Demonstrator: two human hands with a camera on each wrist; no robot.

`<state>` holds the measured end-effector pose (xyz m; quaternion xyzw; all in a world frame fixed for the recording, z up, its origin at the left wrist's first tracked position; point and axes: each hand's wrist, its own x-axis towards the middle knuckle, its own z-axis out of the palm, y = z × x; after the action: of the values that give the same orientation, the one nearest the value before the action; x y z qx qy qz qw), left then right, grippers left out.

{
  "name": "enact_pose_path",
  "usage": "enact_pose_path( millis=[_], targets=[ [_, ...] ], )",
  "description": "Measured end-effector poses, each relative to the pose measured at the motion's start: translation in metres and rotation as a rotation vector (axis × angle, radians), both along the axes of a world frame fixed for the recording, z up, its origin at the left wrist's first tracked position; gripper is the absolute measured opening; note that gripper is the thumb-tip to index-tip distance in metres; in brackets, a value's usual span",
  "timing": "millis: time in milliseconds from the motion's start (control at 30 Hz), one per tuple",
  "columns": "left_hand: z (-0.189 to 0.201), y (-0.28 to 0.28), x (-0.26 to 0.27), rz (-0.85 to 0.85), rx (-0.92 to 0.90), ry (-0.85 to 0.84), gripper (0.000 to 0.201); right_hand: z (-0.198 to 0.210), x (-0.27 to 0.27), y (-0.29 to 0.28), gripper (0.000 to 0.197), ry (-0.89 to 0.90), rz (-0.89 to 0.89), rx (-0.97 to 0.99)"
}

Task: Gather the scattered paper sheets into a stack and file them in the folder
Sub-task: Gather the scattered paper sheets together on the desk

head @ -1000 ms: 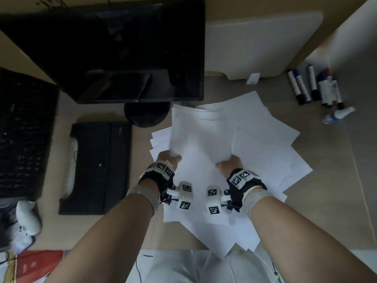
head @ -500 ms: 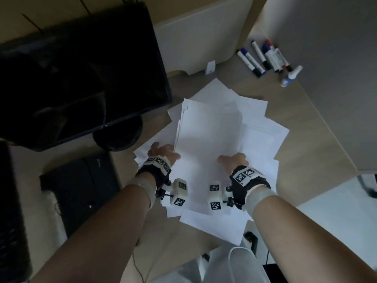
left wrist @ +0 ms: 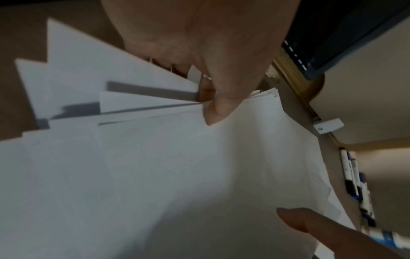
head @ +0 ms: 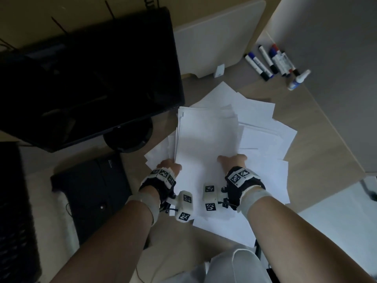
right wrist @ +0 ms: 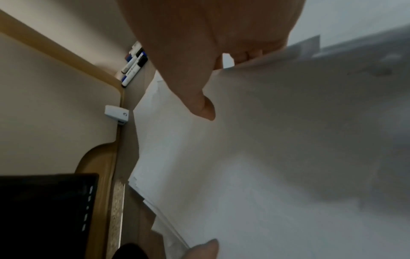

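While both hands grip paper stack.

Right hand thumb on top of white paper stack, markers beyond, dark monitor corner

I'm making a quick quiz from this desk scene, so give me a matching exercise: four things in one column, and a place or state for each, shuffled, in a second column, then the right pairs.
Things:
1. monitor
2. markers
3. stack
4. loose sheets

Places or states:
A. fanned out flat on the desk
B. far right corner of the desk
C. dark, far left
D. gripped by the left hand and right hand

Pairs: 1-C, 2-B, 3-D, 4-A
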<state>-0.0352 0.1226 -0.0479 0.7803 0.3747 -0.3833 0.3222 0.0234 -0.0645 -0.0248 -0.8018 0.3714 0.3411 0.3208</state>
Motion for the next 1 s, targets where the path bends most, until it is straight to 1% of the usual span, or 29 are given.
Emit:
enact_pose_path(
  millis=[67,100,133,200,233,267,333,400,433,467,533,600,633,700,767,867,933,1000],
  targets=[
    [0.003,0.003,-0.014,0.079,-0.055,0.012,0.037,0.002,-0.001,0.009,0.083,0.051,0.011,-0.022],
    [0.004,0.006,-0.02,0.121,-0.08,0.005,0.036,0.0,-0.003,0.012,0.084,0.072,0.037,0.012],
    [0.004,0.008,-0.025,0.176,-0.107,-0.002,0.038,-0.002,-0.005,0.015,0.08,0.097,0.082,0.054],
    [-0.005,0.013,-0.037,0.296,-0.157,-0.01,0.051,-0.006,-0.013,0.015,0.054,0.092,0.134,0.135],
    [-0.008,0.013,-0.043,0.348,-0.178,-0.027,0.061,-0.009,-0.019,0.015,0.045,0.076,0.155,0.145],
    [-0.011,0.012,-0.048,0.413,-0.193,-0.057,0.072,-0.012,-0.026,0.015,0.043,0.05,0.182,0.144],
    [-0.012,0.009,-0.06,0.541,-0.15,-0.137,0.082,-0.016,-0.039,0.018,0.047,0.014,0.245,0.145],
    [-0.014,0.001,-0.068,0.597,-0.055,-0.165,0.093,-0.016,-0.049,0.021,0.035,-0.025,0.272,0.157],
    [-0.011,-0.004,-0.071,0.61,-0.031,-0.148,0.097,-0.015,-0.052,0.02,0.029,-0.057,0.282,0.161],
    [-0.012,-0.009,-0.073,0.623,-0.038,-0.16,0.095,-0.011,-0.053,0.019,0.026,-0.088,0.297,0.154],
    [-0.006,-0.019,-0.071,0.597,-0.082,-0.174,0.078,-0.002,-0.049,0.009,0.024,-0.153,0.314,0.143],
    [0.002,-0.029,-0.066,0.513,-0.105,-0.169,0.06,0.007,-0.044,-0.01,0.029,-0.191,0.268,0.161],
    [0.008,-0.037,-0.063,0.44,-0.102,-0.165,0.054,0.011,-0.042,-0.023,0.033,-0.205,0.224,0.171],
    [0.018,-0.059,-0.054,0.344,-0.101,-0.145,0.05,0.019,-0.042,-0.052,0.044,-0.233,0.124,0.161],
    [0.022,-0.087,-0.046,0.207,-0.083,-0.124,0.054,0.02,-0.045,-0.085,0.06,-0.227,0.066,0.137],
    [0.02,-0.128,-0.046,-0.004,0.029,-0.127,0.053,0.016,-0.056,-0.127,0.083,-0.123,0.078,0.052],
    [0.015,-0.143,-0.047,-0.05,0.034,-0.123,0.046,0.013,-0.059,-0.14,0.093,-0.078,0.072,0.046],
    [0.017,-0.149,-0.049,-0.065,0.115,-0.061,0.04,0.006,-0.059,-0.142,0.097,-0.046,0.04,0.087]
  ],
)
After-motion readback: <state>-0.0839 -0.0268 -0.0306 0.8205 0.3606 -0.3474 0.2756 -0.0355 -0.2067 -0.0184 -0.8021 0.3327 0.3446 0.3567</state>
